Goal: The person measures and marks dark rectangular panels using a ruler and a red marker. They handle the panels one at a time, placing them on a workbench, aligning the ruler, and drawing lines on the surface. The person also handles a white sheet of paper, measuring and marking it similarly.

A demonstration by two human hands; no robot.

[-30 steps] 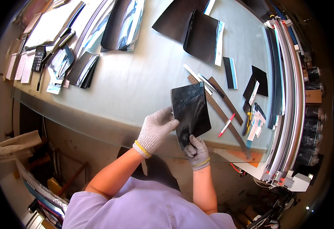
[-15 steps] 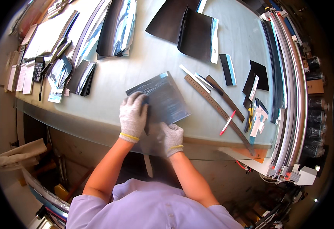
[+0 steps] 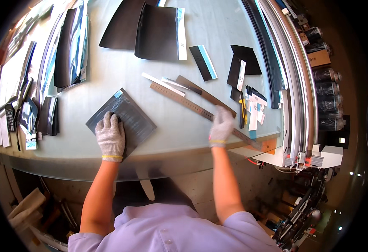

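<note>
My left hand point(image 3: 110, 136), in a white knit glove, lies flat on a square dark grey film sheet point(image 3: 137, 120) near the table's front edge, pressing it down. My right hand point(image 3: 222, 126), gloved alike, is over a brown steel ruler point(image 3: 184, 103). Its fingers are smeared by motion. A speck of red shows at its left side; whether it holds the pen is hidden. Beyond the ruler lie a darker flat strip point(image 3: 213, 101) and a narrow white strip point(image 3: 161, 83). Right of this hand lies a yellow-and-black utility knife point(image 3: 242, 111).
Large dark film sheets point(image 3: 156, 33) lie at the back, beside a small blue-edged piece point(image 3: 203, 63). Black offcuts point(image 3: 247, 61) and white labels point(image 3: 257, 109) lie to the right. Film stacks point(image 3: 68, 50) and a calculator point(image 3: 10, 117) are on the left. Metal rails point(image 3: 295, 84) border the table's right.
My right hand has left the film sheet and moved right to the ruler, where the red pen lay. My left hand stays on the sheet. The view has shifted right.
</note>
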